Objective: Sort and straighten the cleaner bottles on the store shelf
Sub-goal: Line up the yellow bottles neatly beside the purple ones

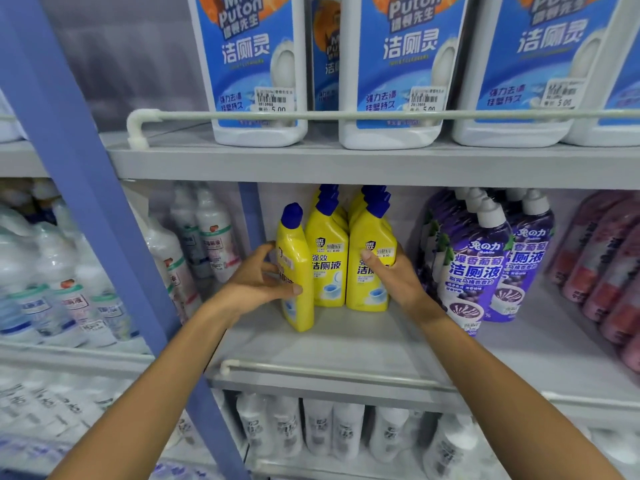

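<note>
Several yellow cleaner bottles with blue caps stand on the middle shelf (346, 344). My left hand (263, 282) grips the leftmost yellow bottle (294, 244), which is turned sideways with its label facing left and stands nearer the front than the others. My right hand (391, 275) grips the right front yellow bottle (369, 296), thumb across its label. Between them stands a middle yellow bottle (327, 268), label facing forward. More yellow bottles stand in rows behind these.
Purple grape cleaner bottles (481, 268) stand right of the yellow ones, pink bottles (609, 271) farther right. Large white toilet cleaner bottles (256, 64) fill the upper shelf behind a rail (346, 116). A blue upright post (86, 188) stands left; clear wrapped bottles (69, 299) beyond it.
</note>
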